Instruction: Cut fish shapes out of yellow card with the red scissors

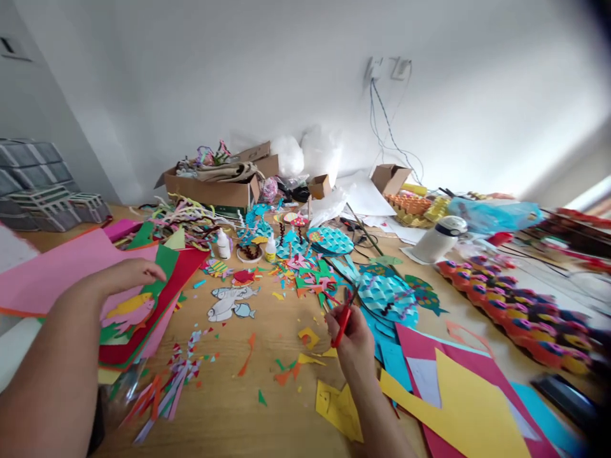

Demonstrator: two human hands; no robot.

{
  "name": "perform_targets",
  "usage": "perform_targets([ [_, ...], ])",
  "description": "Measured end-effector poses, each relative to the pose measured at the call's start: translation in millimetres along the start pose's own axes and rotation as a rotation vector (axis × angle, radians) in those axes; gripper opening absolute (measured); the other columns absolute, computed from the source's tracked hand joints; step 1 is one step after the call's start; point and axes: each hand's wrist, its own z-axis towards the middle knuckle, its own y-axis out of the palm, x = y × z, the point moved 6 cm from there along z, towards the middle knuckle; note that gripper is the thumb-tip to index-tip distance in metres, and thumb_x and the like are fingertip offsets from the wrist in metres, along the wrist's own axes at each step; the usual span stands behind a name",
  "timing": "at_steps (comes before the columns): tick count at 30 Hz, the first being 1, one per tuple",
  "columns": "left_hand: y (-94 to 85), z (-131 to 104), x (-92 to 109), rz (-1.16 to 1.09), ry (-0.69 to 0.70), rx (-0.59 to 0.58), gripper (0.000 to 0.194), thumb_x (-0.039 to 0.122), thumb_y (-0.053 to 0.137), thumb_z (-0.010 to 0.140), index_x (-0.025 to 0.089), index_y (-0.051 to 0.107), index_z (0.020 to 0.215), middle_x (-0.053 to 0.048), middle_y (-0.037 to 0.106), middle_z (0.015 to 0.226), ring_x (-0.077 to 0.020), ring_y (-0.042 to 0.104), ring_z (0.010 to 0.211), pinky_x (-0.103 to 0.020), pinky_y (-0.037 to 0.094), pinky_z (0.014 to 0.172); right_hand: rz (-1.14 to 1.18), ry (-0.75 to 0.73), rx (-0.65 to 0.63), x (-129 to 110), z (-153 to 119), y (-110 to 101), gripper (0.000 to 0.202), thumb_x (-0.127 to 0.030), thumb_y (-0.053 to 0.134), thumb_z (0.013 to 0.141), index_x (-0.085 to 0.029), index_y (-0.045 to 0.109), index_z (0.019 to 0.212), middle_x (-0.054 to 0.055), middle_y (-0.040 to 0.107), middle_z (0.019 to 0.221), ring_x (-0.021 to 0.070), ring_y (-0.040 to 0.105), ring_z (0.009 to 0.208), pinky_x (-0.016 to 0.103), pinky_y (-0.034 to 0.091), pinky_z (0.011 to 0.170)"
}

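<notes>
My right hand [356, 334] is closed around red-handled scissors [342, 326], their dark blades pointing up and away. It is above the wooden table [224, 407], left of blue woven paper shapes [386, 296]. My left hand [131, 277] hovers over stacked coloured paper on the left, fingers loosely bent and nothing visible in them. Just below it lie a yellow paper fish [128, 306] and a pink paper cutout [138, 316], on green paper [167, 259] and red paper [191, 267]. Drawn fish cutouts [224, 308] lie between the hands.
Paper scraps [281, 375] and cut strips [176, 388] litter the table. Two glue bottles [223, 244] stand farther back, before a cardboard box [210, 191]. At right are yellow paper [472, 407], a white bottle [436, 242], a painted egg carton [515, 312] and a phone [566, 397].
</notes>
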Motion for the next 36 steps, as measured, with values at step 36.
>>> perform_targets([
  [36,328.9,-148.6,186.1,0.168,0.67,-0.712,0.064,0.017,0.06,0.072,0.013,0.04,0.132,-0.018,0.055,0.123,-0.0308,0.05,0.113,-0.043,0.039,0.095,-0.966,0.174,-0.265,22.2,-49.8,-83.0,0.017,-0.008,0.051,0.074,-0.017,0.053,0.089,0.009,0.067,0.081,0.0203,0.059,0.069,0.024,0.028,0.053],
])
